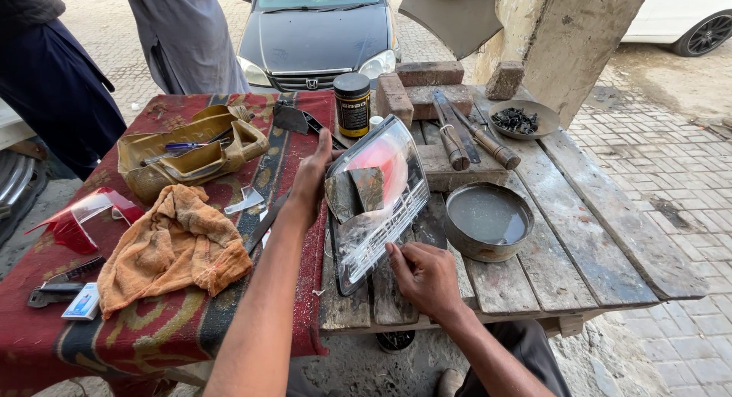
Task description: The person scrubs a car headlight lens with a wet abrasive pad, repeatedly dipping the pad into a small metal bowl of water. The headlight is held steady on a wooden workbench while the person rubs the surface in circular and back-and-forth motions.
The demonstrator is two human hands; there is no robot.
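We've got both hands on the lamp lens (379,203), which is tilted up on the wooden worktop (579,237) at the edge of the red cloth (160,328). Left hand (311,176): arm stretched forward, fingers flat and extended along the lens's left rim, steadying it. Right hand (423,273): arm bent in from below, fingers curled, pinching the lens's lower edge. Two dark sanding scraps (355,193) lie on the lens face. Metal bowl (488,220) of water sits just right of the lens. Black can (352,104) stands behind it. Orange rag (171,248) is on the cloth, well left of our hands.
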